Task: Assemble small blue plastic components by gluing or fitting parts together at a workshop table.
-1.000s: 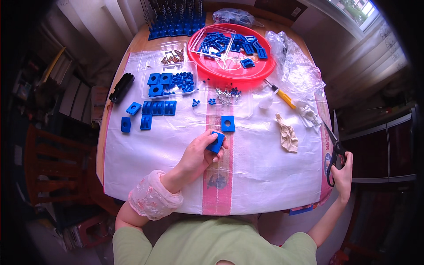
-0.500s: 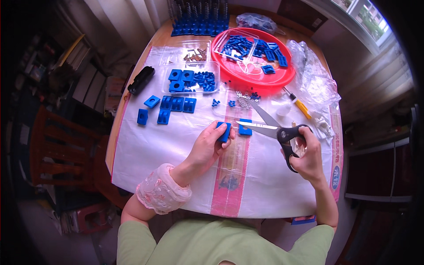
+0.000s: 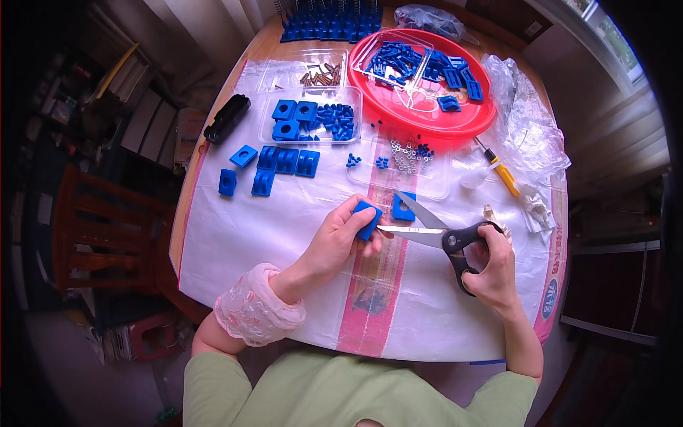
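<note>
My left hand (image 3: 329,245) is closed around a blue plastic block (image 3: 368,222), with the thumb on top of it. In my right hand (image 3: 492,276) is a pair of scissors (image 3: 453,240) with black handles. Its blades are spread and point left; the lower tip reaches the right edge of the held block, though I cannot tell whether it cuts anything. Partly beneath the upper blade lies another blue block (image 3: 403,215) with a hole, flat on the table cover.
Several finished-looking blue blocks (image 3: 286,162) lie at left, near a black case (image 3: 228,119). Behind stand a clear tub (image 3: 359,117) of blue parts and a red basin (image 3: 455,129). White rings (image 3: 407,158), a yellow-handled screwdriver (image 3: 504,174) and clear plastic bags (image 3: 523,117) lie to the right.
The scissors have come nearer to me, and the lower blade's tip has moved to the held block's edge. My left hand keeps its grip. The whole view has shifted slightly.
</note>
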The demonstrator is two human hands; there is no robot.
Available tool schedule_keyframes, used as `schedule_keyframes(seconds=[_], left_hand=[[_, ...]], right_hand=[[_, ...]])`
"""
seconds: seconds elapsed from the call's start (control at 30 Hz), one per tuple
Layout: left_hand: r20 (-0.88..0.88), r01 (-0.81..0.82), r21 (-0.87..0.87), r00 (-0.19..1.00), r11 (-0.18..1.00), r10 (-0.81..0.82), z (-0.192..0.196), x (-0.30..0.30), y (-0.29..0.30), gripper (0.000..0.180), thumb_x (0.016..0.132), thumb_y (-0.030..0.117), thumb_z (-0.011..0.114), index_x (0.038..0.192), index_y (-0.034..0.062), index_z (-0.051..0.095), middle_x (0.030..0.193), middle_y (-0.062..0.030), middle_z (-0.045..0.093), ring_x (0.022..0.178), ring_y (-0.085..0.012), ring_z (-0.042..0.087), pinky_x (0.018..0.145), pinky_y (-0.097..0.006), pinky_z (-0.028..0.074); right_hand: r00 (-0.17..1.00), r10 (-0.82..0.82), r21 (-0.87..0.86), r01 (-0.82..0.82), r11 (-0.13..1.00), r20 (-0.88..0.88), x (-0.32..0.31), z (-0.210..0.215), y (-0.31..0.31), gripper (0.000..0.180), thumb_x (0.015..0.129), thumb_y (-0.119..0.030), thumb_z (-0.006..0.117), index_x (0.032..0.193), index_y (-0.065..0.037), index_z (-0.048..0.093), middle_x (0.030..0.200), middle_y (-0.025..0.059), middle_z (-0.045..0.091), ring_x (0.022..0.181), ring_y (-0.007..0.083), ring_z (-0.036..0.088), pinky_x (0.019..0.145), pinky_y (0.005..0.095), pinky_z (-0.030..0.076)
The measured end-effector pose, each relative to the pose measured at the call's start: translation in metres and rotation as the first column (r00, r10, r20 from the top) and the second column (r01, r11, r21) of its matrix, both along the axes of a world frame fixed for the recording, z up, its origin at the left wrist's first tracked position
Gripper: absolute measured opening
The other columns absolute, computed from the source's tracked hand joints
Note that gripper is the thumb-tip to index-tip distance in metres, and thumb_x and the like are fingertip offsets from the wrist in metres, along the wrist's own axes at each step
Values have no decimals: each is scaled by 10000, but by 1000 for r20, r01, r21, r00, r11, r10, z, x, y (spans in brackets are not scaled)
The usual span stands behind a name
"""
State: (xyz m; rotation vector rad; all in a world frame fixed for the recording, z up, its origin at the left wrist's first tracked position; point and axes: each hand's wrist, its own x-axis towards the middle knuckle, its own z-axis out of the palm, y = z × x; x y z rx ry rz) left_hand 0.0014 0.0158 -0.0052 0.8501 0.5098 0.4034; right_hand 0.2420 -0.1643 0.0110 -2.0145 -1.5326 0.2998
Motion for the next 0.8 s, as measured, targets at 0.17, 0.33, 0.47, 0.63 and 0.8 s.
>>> schedule_keyframes(seconds=[0.17, 0.33, 0.47, 0.63, 0.8], left_hand=[[9, 14, -39, 1000, 999, -14, 1, 1, -1, 194, 1059, 208, 425, 1107, 29, 481, 979, -191, 652, 797, -166, 688, 717, -244, 577], [33, -27, -21, 999, 999, 27, -2, 3, -2, 190, 1058, 193, 439, 1121, 17, 470, 982, -208, 653, 814, -187, 692, 729, -250, 584], [20, -29, 20, 999, 999, 29, -4, 3, -2, 180, 1058, 184, 441, 1123, 18, 471, 982, -210, 656, 819, -192, 693, 723, -255, 584], [18, -22, 71, 1000, 997, 21, -6, 2, -1, 176, 1059, 182, 445, 1121, 20, 475, 977, -206, 660, 811, -189, 694, 715, -256, 582], [9, -21, 102, 1000, 995, 21, -6, 2, -1, 183, 1055, 198, 462, 1117, 27, 479, 973, -196, 667, 798, -175, 695, 713, -248, 578]], right_hand=[[999, -42, -48, 41, 998, -27, 0, 3, 1, 505, 564, -85, 719, 1029, 18, 550, 847, 118, 571, 764, 271, 573, 696, 363, 470], [997, -65, -56, 63, 996, -43, 0, 4, 1, 498, 568, -82, 716, 1027, 20, 550, 832, 116, 566, 756, 270, 569, 691, 370, 467], [998, -58, -54, 56, 997, -35, 0, 4, 1, 467, 581, -68, 702, 1010, 4, 532, 820, 99, 539, 734, 237, 548, 678, 335, 457], [997, -59, -60, 57, 997, -39, 1, 2, 0, 503, 571, -76, 719, 1032, 28, 547, 882, 137, 588, 812, 296, 594, 731, 383, 483], [997, -64, -73, 61, 995, -38, -1, 4, 1, 502, 576, -79, 723, 1035, 28, 549, 894, 142, 594, 826, 304, 598, 744, 389, 484]])
